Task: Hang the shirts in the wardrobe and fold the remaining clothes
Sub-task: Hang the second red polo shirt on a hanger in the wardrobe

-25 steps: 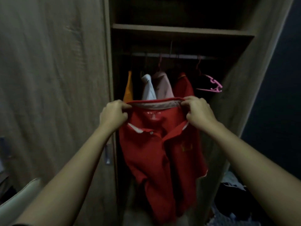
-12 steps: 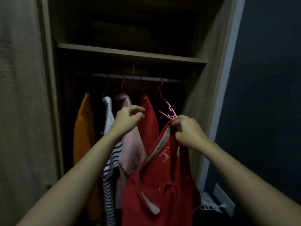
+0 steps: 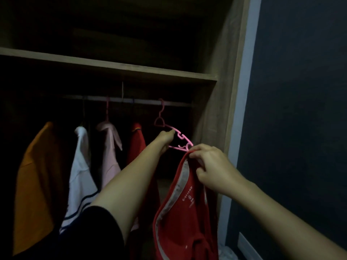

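Dim light fills an open wooden wardrobe [image 3: 216,113], with a dark wall [image 3: 300,128] to its right. Under the shelf [image 3: 112,66] runs a rail [image 3: 142,102]. Four shirts already hang from it: from the left, an orange shirt [image 3: 35,175], a white shirt with dark stripes [image 3: 80,166], a pale pink shirt [image 3: 109,156] and a red hung shirt [image 3: 136,145].

Right of these, an empty pink hanger [image 3: 181,136] hangs by its hook from the rail, one arm pointing out toward the person. The left hand [image 3: 166,137], its arm bare below a black sleeve [image 3: 97,233], reaches far in. Its fingertips meet the hanger's upper bar, probably to steady it. Whether they are curled round the bar cannot be told in this light.

The right hand [image 3: 212,166] pinches the red polo shirt [image 3: 184,212] at its neck opening. Thumb and fingers are bunched tightly on the fabric, just at the hanger's near tip. The shirt hangs straight down from that one grip, its grey neck tape and printed label facing out. It is not yet on the hanger.

Holding it by the neck leaves the opening free to slip over the hanger's arm, which looks like the step in hand. The soft collar may fold shut or catch on the notches near the tip.
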